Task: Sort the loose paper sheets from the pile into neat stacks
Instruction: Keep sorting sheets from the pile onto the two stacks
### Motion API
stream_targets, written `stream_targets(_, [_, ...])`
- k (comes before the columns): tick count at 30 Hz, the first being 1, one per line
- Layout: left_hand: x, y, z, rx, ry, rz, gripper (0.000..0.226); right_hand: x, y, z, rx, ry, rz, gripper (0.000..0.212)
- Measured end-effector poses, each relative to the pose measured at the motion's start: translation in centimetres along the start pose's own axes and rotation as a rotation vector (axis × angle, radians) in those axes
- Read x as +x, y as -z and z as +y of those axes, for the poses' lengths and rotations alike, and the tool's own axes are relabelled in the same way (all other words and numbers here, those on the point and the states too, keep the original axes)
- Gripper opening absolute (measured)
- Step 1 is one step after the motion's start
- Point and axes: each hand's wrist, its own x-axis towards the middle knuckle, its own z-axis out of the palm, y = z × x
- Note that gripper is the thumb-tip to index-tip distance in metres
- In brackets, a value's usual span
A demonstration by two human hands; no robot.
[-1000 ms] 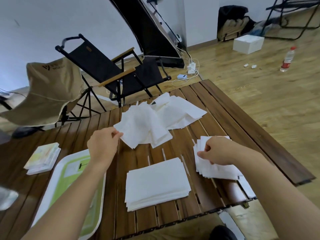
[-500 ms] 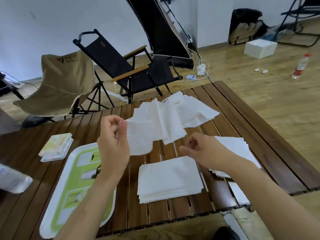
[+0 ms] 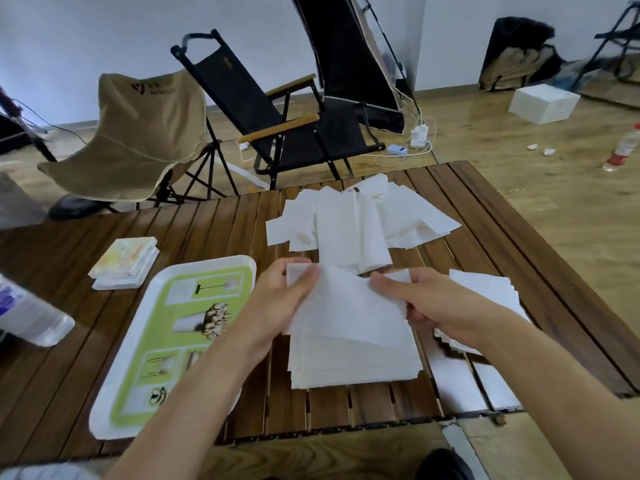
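Since half a second ago our left hand has carried the sheet down, and our right hand has come across to pinch its other corner. Both hands grip it above the middle stack at 6 o'clock. If we let go unevenly, it may land askew. The loose pile lies at 12, a second stack at 3 and a tray at 9; none of them blocks the drop.

Slatted wooden surface: loose pile of white sheets, far side; neat stack, near centre; second stack, right; green-printed tray, left; small packets beyond it; bottle lying at the left edge.
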Motion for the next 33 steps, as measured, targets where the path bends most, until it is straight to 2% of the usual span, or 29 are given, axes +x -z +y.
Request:
stream_targets(4, [1.1,-0.2,-2.5,0.238,0.046,-0.034,0.011,0.7,0.7,1.3,-0.307,-0.042,0.090,0.034])
stream_targets(9, [1.9,-1.1,-4.3,0.711,0.028,-0.051,0.037,2.0,1.7,3.4,-0.507,-0.067,0.210,0.042])
stream_targets(14, [1.7,-1.2,-4.8,0.861,0.058,-0.076,0.039,2.9,1.0,4.1,-0.750,-0.048,0.321,0.047])
stream_targets(19, [1.9,-1.1,-5.4,0.930,0.018,-0.020,0.042,2.8,-0.3,3.5,-0.993,-0.176,0.367,0.045])
stream_targets(22, [1.9,-0.8,-5.5,1.045,-0.016,0.029,0.032,2.2,-0.8,2.5,-1.094,-0.182,0.461,0.040])
stream_targets(24, [2.0,-0.9,-5.3,1.061,-0.096,0.083,0.020,1.9,-1.2,1.8,-1.083,-0.075,0.468,0.033])
stream_targets(26, [3.0,-1.3,-5.1,1.035,-0.194,0.113,0.012,1.7,-1.9,1.7,-1.043,-0.014,0.354,0.027])
stream_targets(29, [6.2,-2.5,-4.9,0.872,-0.239,0.134,0.002,1.8,-2.7,2.4,-1.094,-0.088,0.146,0.018])
stream_targets(33, [10.1,-6.1,-3.7,0.665,-0.225,0.154,0.015,2.3,-2.6,3.0,-1.095,-0.100,0.114,0.017])
